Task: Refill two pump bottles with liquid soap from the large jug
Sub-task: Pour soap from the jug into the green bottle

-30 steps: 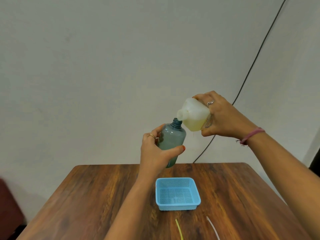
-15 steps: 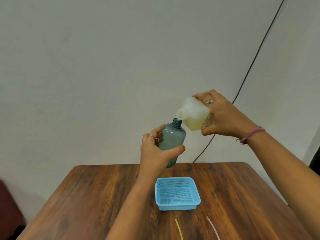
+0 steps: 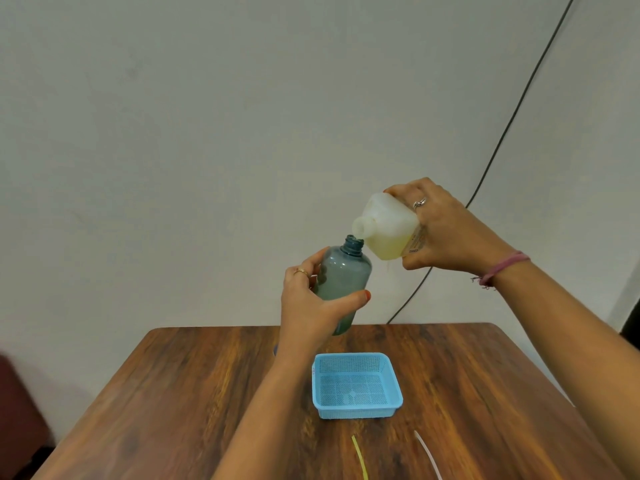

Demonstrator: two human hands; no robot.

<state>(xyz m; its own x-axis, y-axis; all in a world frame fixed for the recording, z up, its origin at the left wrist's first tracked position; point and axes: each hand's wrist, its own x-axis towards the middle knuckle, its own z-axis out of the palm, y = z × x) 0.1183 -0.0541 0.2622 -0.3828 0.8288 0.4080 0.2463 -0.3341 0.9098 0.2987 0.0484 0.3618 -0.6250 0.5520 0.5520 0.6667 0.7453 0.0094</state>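
My left hand [image 3: 309, 304] grips a grey-blue translucent bottle [image 3: 343, 275] with its cap off, held above the table and leaning slightly right. My right hand [image 3: 446, 233] holds a white translucent jug [image 3: 389, 226] of yellowish soap, tipped on its side. The jug's open spout rests right over the bottle's neck. The soap pools in the jug's lower half. A thin yellow drip hangs under the jug's lower corner. Only one bottle shows.
A light blue perforated basket [image 3: 356, 408] sits on the wooden table [image 3: 180, 410], below both hands. Near the front edge lie a thin yellow tube [image 3: 360, 457] and a thin white tube [image 3: 427, 453]. A black cable [image 3: 512, 109] runs down the wall at the right.
The jug has tipped a little further, its spout moving down onto the bottle's neck. The bottle and my left hand have barely moved.
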